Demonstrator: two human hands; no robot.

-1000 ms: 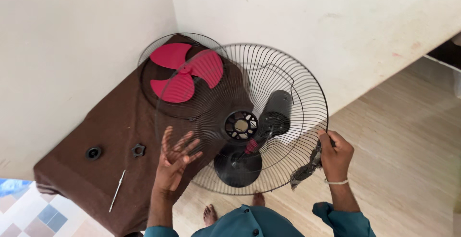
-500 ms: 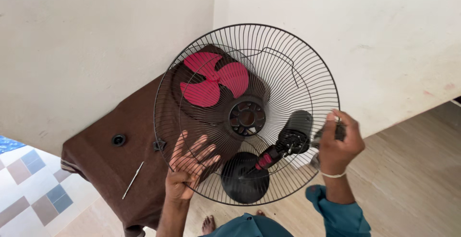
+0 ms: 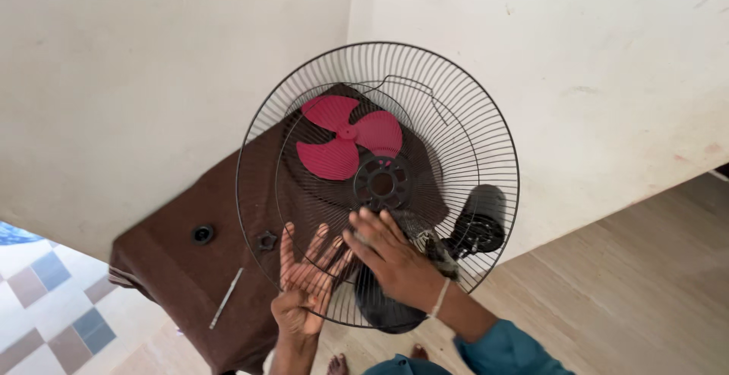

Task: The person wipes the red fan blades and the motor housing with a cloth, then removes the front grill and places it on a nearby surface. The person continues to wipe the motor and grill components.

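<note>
Left hand point(image 3: 307, 280) is spread flat behind the wire fan guard point(image 3: 486, 117), propping its lower edge above the brown cloth point(image 3: 171, 261). Right hand point(image 3: 391, 257) presses a dark rag point(image 3: 414, 224) on the wires near the hub. I'd wipe along the spokes, keeping the back hand firm.

My left hand point(image 3: 307, 284) is raised palm-up, fingers spread and extended, forearm rising from below. My right hand point(image 3: 391, 257) lies palm-down beside it, fingers bent and reaching forward, a pale band at the wrist, teal sleeve at the forearm.
</note>
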